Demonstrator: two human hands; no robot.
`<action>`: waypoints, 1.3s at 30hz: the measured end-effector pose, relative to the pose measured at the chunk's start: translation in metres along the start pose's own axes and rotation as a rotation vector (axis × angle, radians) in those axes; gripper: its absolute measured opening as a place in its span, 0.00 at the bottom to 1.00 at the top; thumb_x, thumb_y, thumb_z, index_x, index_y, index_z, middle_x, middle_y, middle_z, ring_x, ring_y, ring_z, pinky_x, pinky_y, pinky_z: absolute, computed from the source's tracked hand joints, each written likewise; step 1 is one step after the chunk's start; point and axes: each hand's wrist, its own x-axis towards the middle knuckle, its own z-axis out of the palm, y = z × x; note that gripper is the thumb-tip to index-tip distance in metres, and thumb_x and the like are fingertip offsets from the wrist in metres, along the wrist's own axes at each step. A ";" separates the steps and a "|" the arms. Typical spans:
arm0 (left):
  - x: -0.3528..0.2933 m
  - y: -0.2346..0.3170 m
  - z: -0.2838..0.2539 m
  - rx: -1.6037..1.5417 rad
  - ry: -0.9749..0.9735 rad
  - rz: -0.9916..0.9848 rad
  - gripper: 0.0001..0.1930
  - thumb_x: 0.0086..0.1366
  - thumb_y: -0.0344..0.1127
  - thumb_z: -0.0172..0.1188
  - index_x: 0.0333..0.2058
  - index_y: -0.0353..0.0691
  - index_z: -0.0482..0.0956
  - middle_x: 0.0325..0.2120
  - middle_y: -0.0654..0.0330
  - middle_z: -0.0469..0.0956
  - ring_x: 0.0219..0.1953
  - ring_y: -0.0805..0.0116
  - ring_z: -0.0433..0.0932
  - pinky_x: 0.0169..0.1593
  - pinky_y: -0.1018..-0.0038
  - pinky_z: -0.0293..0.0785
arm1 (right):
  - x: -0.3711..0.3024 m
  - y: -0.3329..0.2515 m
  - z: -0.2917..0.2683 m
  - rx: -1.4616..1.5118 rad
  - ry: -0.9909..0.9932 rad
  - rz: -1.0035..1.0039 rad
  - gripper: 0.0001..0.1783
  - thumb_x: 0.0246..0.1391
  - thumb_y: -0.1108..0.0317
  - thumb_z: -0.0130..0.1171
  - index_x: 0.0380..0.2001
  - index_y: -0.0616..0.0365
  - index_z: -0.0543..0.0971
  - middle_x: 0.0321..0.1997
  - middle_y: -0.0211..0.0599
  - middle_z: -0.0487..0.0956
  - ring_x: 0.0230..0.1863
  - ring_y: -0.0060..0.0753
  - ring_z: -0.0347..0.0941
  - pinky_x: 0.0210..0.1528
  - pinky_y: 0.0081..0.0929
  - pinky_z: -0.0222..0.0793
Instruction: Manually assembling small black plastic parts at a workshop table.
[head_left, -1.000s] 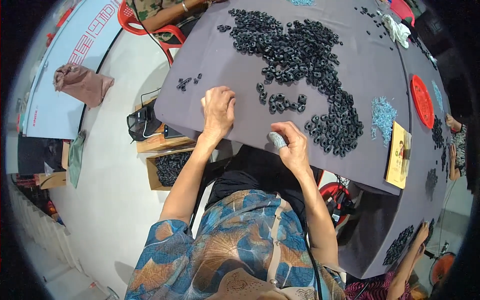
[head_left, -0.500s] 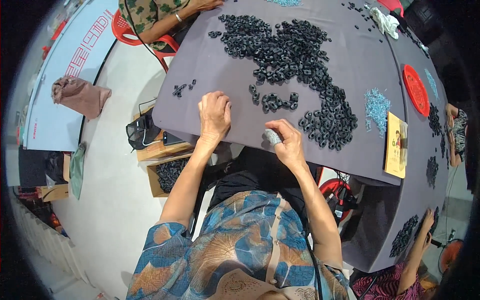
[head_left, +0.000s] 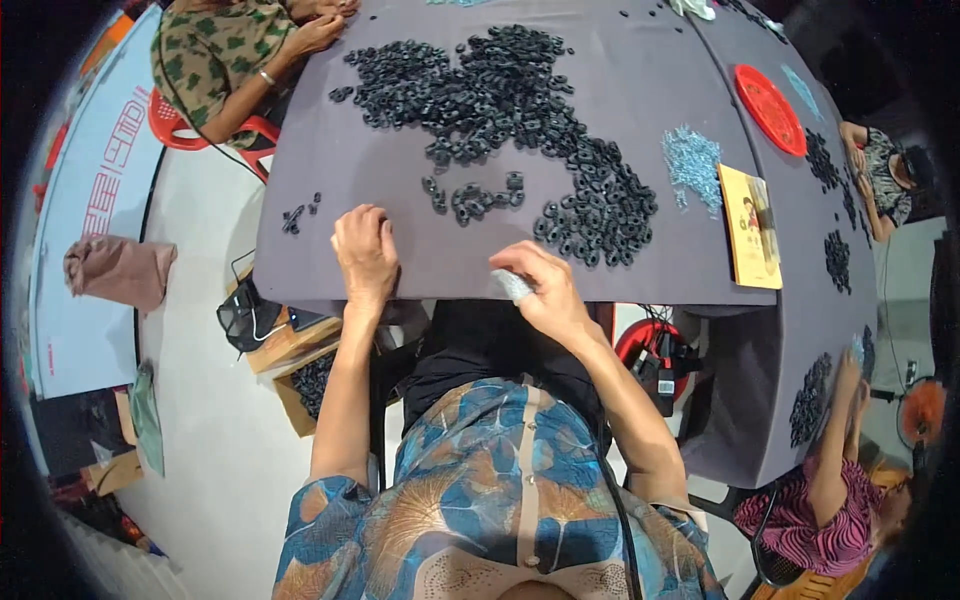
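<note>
My left hand (head_left: 365, 257) rests over the near edge of the grey-covered table, fingers curled and pressed together; anything inside it is hidden. Over the same edge, to its right, is my right hand (head_left: 543, 292), with a silvery-grey wrap (head_left: 514, 286) on its thumb. Its fingers are bent toward the thumb, and I cannot make out anything between them. Ahead of the hands lies a short cluster of small black plastic pieces (head_left: 470, 202), apart from a big black heap (head_left: 500, 95). A few more black pieces (head_left: 292, 219) lie left of my left hand.
Thin pale-blue parts (head_left: 692, 168), a yellow booklet (head_left: 750, 228) and a red tray (head_left: 770, 110) are on the right. Co-workers sit at the far left, far right and lower right. Below the left edge stands a box of black pieces (head_left: 312, 385); beside it, a red chair (head_left: 172, 122) farther back.
The whole view has shifted, so the table and heaps appear farther left. My right hand has turned, its fingers pointing more to the left. My left hand stays curled at the table edge.
</note>
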 end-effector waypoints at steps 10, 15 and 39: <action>0.000 0.000 0.002 0.012 -0.010 -0.002 0.06 0.56 0.29 0.56 0.34 0.42 0.75 0.41 0.59 0.72 0.46 0.58 0.69 0.49 0.63 0.62 | -0.043 0.050 -0.158 -0.494 0.525 0.350 0.10 0.47 0.81 0.53 0.35 0.62 0.77 0.33 0.41 0.78 0.34 0.33 0.76 0.38 0.27 0.69; 0.000 -0.001 0.003 0.008 0.003 -0.008 0.07 0.56 0.28 0.56 0.35 0.41 0.76 0.40 0.57 0.74 0.45 0.57 0.70 0.50 0.64 0.64 | -0.030 0.082 -0.198 -0.756 0.471 0.284 0.17 0.44 0.86 0.46 0.38 0.64 0.76 0.35 0.43 0.78 0.36 0.35 0.75 0.41 0.27 0.69; 0.001 -0.002 0.004 0.012 0.008 -0.030 0.06 0.56 0.28 0.56 0.34 0.41 0.75 0.39 0.58 0.73 0.46 0.57 0.69 0.48 0.64 0.63 | -0.026 0.106 -0.218 -1.119 0.225 0.089 0.07 0.48 0.80 0.41 0.32 0.65 0.67 0.32 0.56 0.68 0.37 0.59 0.65 0.41 0.46 0.60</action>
